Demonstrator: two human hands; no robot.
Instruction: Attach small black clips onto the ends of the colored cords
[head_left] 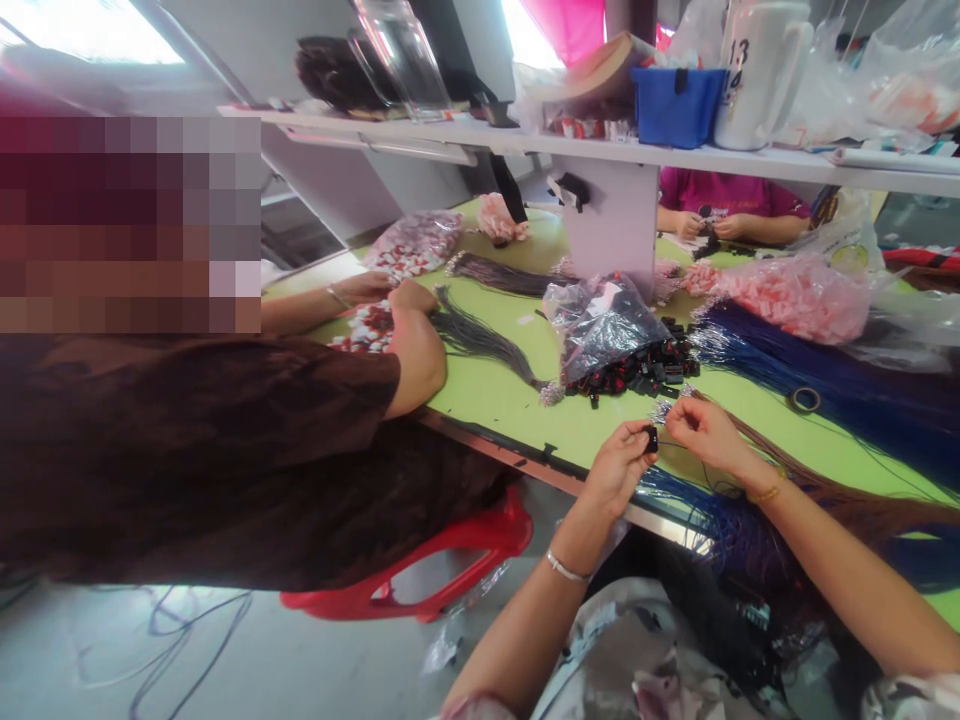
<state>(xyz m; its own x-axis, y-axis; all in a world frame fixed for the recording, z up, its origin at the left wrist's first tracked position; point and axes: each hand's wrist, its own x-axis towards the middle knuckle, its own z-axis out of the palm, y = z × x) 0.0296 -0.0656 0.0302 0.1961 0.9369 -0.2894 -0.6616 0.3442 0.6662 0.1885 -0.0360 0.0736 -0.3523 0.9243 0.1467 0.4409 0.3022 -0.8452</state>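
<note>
My left hand [616, 462] pinches a small black connector housing [651, 438] between thumb and fingertips, just over the table's front edge. A thin dark wire [679, 445] runs from the housing toward the right. Close beside it, my right hand [705, 430] has its fingers curled together in a pinch; whatever lies between them is too small to make out. Silvery terminal ends [661, 411] of a brown wire bundle [757, 440] show just behind the right fingertips. Below both hands, blue wires [675, 490] hang over the table edge.
Black housings [630, 375] spill from a clear bag [604, 315] ahead. Right lie dark blue wires [840, 370], a tape roll [805, 400] and pink connectors [795, 295]. A shelf [600, 150] spans above. A co-worker's arm [416, 350] reaches in left, over a red stool [450, 570].
</note>
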